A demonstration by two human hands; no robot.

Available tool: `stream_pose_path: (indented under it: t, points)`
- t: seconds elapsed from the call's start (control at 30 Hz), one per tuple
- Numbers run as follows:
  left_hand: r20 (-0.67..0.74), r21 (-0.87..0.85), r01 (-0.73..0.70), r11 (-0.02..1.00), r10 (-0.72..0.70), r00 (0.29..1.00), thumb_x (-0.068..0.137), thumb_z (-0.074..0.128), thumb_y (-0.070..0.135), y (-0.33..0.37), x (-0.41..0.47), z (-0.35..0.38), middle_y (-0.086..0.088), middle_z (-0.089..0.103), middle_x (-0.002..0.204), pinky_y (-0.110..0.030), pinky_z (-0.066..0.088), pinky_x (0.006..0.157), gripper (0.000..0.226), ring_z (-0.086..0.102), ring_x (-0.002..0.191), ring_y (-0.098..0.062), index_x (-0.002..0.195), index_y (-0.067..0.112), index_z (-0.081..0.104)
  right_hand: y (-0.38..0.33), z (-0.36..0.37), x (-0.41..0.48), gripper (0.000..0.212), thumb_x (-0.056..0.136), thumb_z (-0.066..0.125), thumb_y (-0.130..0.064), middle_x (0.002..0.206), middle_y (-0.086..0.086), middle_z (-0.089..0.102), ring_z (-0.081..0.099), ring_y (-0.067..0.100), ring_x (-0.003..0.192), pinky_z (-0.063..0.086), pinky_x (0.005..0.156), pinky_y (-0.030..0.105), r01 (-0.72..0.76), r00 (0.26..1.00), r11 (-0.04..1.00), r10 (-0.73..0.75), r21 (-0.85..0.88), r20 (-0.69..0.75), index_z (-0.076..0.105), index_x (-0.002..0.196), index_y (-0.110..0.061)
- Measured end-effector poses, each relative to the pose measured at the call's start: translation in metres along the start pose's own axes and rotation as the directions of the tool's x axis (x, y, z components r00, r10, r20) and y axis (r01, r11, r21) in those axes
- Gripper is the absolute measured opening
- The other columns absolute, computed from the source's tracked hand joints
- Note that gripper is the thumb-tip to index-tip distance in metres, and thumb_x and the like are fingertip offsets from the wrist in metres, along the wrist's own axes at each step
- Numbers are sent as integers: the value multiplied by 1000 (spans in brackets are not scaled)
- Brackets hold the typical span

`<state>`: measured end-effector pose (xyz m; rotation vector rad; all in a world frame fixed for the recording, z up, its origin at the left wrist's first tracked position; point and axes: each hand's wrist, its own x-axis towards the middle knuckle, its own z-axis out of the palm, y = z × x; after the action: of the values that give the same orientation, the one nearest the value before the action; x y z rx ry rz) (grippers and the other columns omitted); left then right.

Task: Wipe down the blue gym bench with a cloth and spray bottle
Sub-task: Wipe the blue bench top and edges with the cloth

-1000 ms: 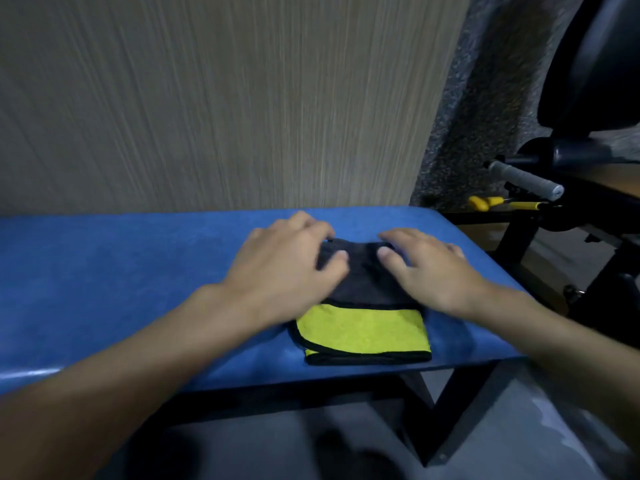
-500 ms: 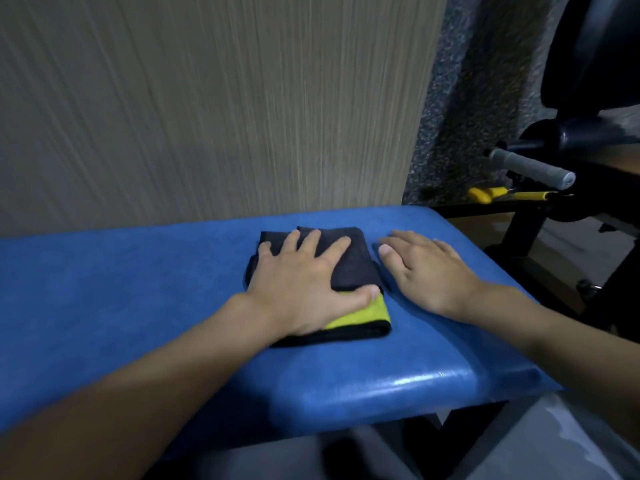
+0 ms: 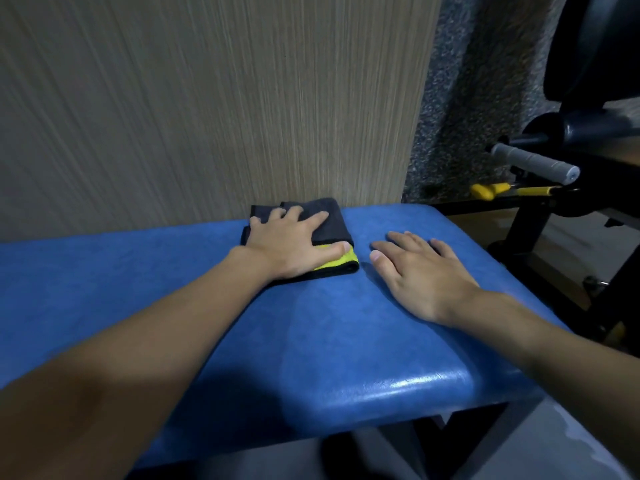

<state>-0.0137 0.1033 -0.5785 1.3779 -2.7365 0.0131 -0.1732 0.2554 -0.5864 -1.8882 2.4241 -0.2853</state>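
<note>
A folded cloth [image 3: 334,221], dark grey on top with a yellow layer showing at its right edge, lies at the far side of the blue gym bench [image 3: 145,278], close to the wall. My left hand [image 3: 289,245] presses flat on the cloth with fingers spread and straight. To the right of the cloth, my right hand [image 3: 420,271] rests flat on the bare bench pad, apart from the cloth. No spray bottle is in view.
A wood-grain wall [image 3: 207,98] rises right behind the bench. Black gym equipment with a grey handle [image 3: 533,162] and a yellow-tipped pin [image 3: 485,190] stands at the right. The bench's near edge [image 3: 408,389] is glossy, with floor below.
My left hand has pushed the cloth across the pad from the near edge to the wall side. My right hand has come off the cloth and now lies flat on the bench.
</note>
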Motion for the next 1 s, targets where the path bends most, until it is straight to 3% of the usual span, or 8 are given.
stream_pose_path:
  t: [0.13,0.37,0.47,0.53,0.63,0.77,1.0]
  points:
    - [14,13,-23,1000,23,1000,71,18,93,11,-49,-3,1,19,165,-61,16,116,96,15,151,-26,155,46,19,0,-3,-2,51,105,13,-49,163,-4,21,9,15,152,4,122,45,-5,1000,1000,5,19,9,35,148,-34]
    - [50,43,-76,996,73,996,62,4,92,28,-150,-12,5,7,167,-55,11,119,102,1,153,-20,155,50,4,-1,-4,-5,53,105,14,-49,161,-1,26,15,20,151,8,121,49,-3,1000,999,3,36,1,40,148,-32]
    - [8,18,-10,1000,10,1000,66,6,89,40,-176,-15,6,4,165,-56,8,120,94,-2,153,-17,152,51,8,-4,-7,-6,51,104,17,-50,155,-1,36,21,21,148,10,118,56,1,1000,998,-3,-56,-23,48,140,-31]
    - [-26,-34,60,998,-61,998,70,8,89,46,-174,-14,4,4,164,-60,7,118,89,0,152,-20,151,52,13,-8,-11,-4,48,103,25,-50,153,-3,39,22,22,148,9,116,58,4,998,993,-10,-114,-57,52,137,-30]
    - [-25,-5,109,994,-109,994,72,8,89,46,-159,-5,2,7,167,-62,13,115,89,2,153,-26,152,52,6,-15,-13,-1,44,104,30,-45,155,-2,38,23,21,148,12,116,55,10,998,1000,-8,20,-67,50,140,-28]
    - [-24,-15,120,993,-120,992,71,11,88,34,-130,-2,2,13,166,-59,18,113,88,8,152,-27,152,54,12,-19,-5,0,48,104,28,-47,160,-5,27,14,21,151,9,118,56,42,999,999,-41,-12,35,37,149,-33]
    - [14,-59,150,987,-149,989,76,19,89,-3,-34,-1,0,15,167,-65,17,113,84,13,152,-30,152,53,16,-18,1,3,50,102,26,-50,161,-6,24,13,20,151,8,119,57,52,999,998,-52,-27,7,35,149,-35]
